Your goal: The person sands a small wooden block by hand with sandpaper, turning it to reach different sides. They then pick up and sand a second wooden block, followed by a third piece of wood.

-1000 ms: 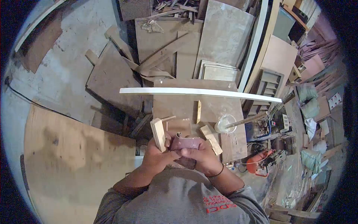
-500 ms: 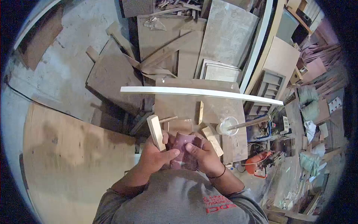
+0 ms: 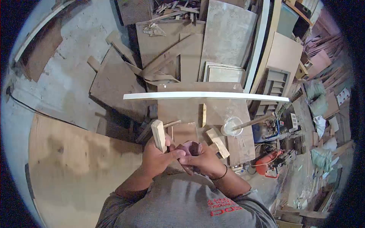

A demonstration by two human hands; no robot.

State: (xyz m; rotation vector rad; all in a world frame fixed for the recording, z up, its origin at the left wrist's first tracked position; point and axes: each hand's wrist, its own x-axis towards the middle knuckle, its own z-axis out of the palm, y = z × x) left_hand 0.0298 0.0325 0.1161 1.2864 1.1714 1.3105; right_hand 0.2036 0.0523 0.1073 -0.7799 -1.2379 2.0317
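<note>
My left hand (image 3: 155, 159) is closed round a short pale wooden block (image 3: 158, 135) that stands up past the fingers. Its thumb also presses on a reddish-purple sheet (image 3: 190, 149), which looks like sandpaper. My right hand (image 3: 206, 161) grips the same sheet, and the sheet is curled between both hands in front of my chest. Beyond the hands, a long white strip (image 3: 205, 95) lies across the brown work table (image 3: 178, 110). A small wooden piece (image 3: 204, 115) and another wooden block (image 3: 218, 143) rest near the right hand.
A white tub (image 3: 232, 126) with a stick in it stands on the table's right. Plywood (image 3: 83, 163) fills the lower left. Boards (image 3: 228, 34) lean at the back. A red tank (image 3: 266, 162) sits on the floor at right.
The reddish-purple sheet was spread wider and flatter; now it is bent and curled between my hands. The view has shifted slightly.
</note>
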